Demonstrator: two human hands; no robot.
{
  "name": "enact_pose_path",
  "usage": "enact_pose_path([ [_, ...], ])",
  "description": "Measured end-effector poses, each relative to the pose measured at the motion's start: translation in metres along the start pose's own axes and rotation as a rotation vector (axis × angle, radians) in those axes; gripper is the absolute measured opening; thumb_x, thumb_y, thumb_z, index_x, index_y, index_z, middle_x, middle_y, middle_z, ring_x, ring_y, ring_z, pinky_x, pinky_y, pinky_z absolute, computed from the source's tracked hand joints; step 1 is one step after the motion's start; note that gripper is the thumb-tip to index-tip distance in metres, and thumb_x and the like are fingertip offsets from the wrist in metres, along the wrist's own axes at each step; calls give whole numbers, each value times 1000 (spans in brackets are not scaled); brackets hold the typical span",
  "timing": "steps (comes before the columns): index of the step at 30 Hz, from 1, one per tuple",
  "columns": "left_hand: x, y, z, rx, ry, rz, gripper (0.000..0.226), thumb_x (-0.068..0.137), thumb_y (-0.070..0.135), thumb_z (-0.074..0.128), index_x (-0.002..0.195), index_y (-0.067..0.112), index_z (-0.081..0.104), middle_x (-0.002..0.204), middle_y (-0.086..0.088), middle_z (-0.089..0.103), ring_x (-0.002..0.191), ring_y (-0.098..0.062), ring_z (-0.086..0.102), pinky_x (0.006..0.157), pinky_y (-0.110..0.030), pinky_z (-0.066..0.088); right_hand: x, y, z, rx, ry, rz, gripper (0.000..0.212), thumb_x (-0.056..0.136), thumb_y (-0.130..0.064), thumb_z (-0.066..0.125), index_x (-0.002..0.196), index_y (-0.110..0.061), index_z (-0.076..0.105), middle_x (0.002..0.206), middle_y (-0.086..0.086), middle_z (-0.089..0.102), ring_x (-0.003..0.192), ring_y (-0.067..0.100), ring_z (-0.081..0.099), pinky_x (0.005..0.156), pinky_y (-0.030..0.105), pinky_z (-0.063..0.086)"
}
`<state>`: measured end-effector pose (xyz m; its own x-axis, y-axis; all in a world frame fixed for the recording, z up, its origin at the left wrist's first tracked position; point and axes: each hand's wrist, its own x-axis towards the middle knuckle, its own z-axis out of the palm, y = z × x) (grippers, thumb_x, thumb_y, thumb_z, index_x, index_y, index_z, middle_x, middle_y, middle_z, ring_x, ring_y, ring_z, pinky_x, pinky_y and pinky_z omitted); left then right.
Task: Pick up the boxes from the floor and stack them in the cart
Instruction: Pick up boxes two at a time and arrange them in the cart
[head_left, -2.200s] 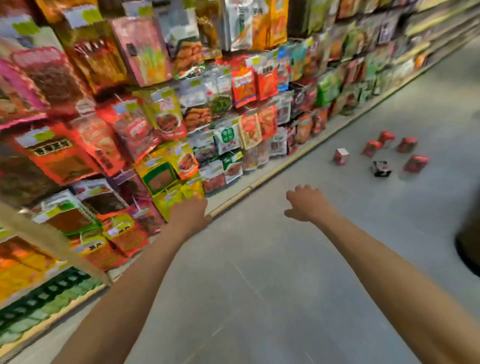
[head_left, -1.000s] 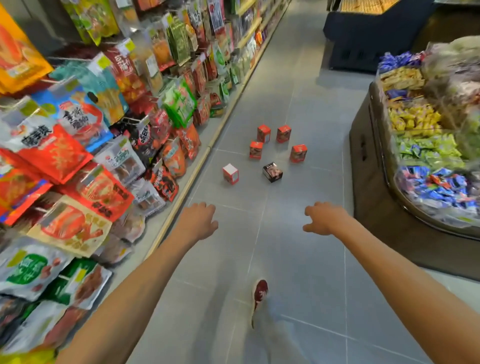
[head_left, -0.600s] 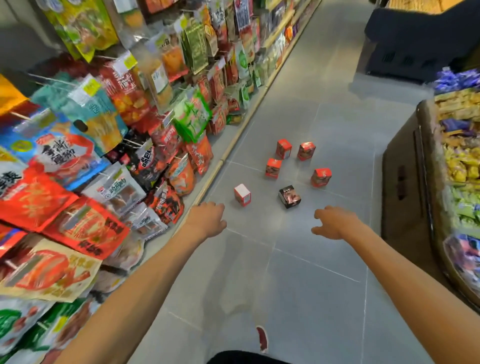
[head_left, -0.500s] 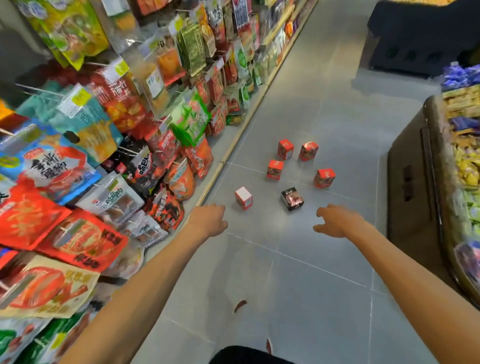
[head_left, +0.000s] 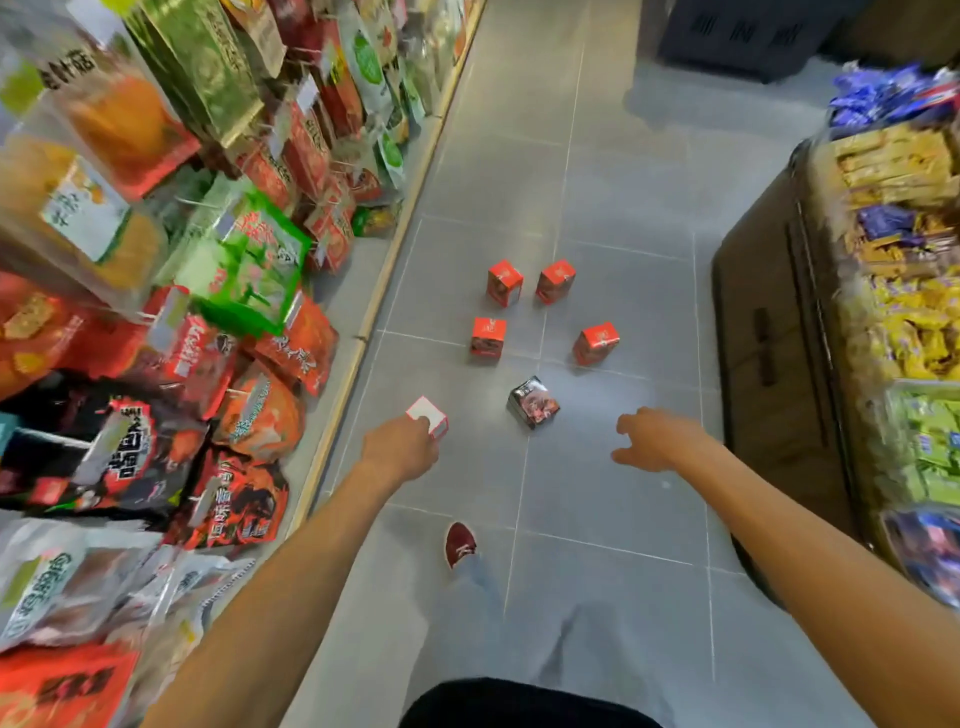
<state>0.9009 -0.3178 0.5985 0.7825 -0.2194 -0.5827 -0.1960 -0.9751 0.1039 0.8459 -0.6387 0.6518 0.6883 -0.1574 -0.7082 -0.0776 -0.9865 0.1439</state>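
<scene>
Several small boxes lie on the grey tiled floor (head_left: 613, 208). Red boxes stand at the far left (head_left: 504, 283), the far right (head_left: 556, 280), the middle left (head_left: 488, 336) and the middle right (head_left: 596, 343). A dark box (head_left: 532, 402) lies tilted nearer to me. A white-topped box (head_left: 427, 413) sits left of it. My left hand (head_left: 400, 447) hangs above the floor, fingers loosely curled down, and hides that box's near corner. My right hand (head_left: 649, 439) is spread, empty, just right of the dark box. No cart is in view.
A shelf of hanging snack bags (head_left: 234, 260) lines the left side. A dark bin of wrapped sweets (head_left: 769, 338) stands on the right. A dark crate (head_left: 737, 36) sits at the aisle's far end. My red shoe (head_left: 460, 543) is on the floor below my hands.
I have walked up the aisle, so the boxes are nearer and lower in view. My left hand now overlaps the white-topped box. My right hand's fingers have spread.
</scene>
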Motion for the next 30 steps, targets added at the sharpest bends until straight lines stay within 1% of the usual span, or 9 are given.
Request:
enact_pose_path([
  [4,44,-7,-13,-34,-44,-10,41,96,42,45,124,14,57,126,-13,62,114,-33,60,91,-40,48,45,-12,-22,-13,-13,-3,54,94,-50,50,139,-21,46,136,8,49,123,29,49,97,39,43],
  [9,107,-18,8,-82,-55,-119,42,97,41,44,130,16,53,128,-15,61,119,-34,57,93,-39,46,140,-28,-15,16,-41,-49,53,95,-48,50,140,-19,45,136,10,49,125,31,47,99,43,45],
  [14,207,-26,88,-85,-156,-203,43,95,39,48,130,14,52,130,-13,59,121,-32,56,94,-38,44,260,-45,36,85,-59,-91,55,94,-48,52,141,-20,45,137,12,48,126,34,45,99,44,43],
  [17,279,-33,149,-171,-194,-258,46,93,35,51,135,15,49,134,-13,57,123,-33,55,96,-39,44,336,-52,79,124,-68,-83,56,93,-49,54,140,-20,46,137,12,49,126,34,46,101,45,43],
  [19,328,-40,190,-273,-172,-321,52,92,42,52,135,14,48,133,-13,58,121,-34,56,94,-38,46,387,-57,108,123,-72,-74,57,93,-49,54,141,-20,45,137,12,49,126,34,46,100,44,43],
  [21,375,-48,230,-409,-124,-417,68,89,53,56,140,12,41,133,-13,58,122,-35,56,93,-38,46,431,-61,136,121,-67,-64,56,92,-48,54,140,-21,46,135,12,50,124,34,47,97,43,43],
  [25,456,-66,303,-602,-45,-599,70,90,35,59,141,0,28,139,-21,49,129,-38,48,100,-41,42,512,-67,186,114,-35,-36,55,91,-50,55,138,-23,48,131,12,51,123,34,47,95,41,42],
  [28,502,-79,345,-719,7,-692,70,90,37,57,139,-3,29,142,-23,45,132,-38,44,104,-41,39,561,-72,214,98,-19,-36,54,90,-50,57,136,-23,50,132,12,51,122,33,47,95,41,41],
  [30,530,-87,372,-790,28,-722,77,87,45,57,142,-3,31,144,-21,44,134,-35,44,106,-38,37,590,-72,231,97,5,-32,51,91,-47,57,135,-23,51,134,11,50,121,32,48,93,39,41],
])
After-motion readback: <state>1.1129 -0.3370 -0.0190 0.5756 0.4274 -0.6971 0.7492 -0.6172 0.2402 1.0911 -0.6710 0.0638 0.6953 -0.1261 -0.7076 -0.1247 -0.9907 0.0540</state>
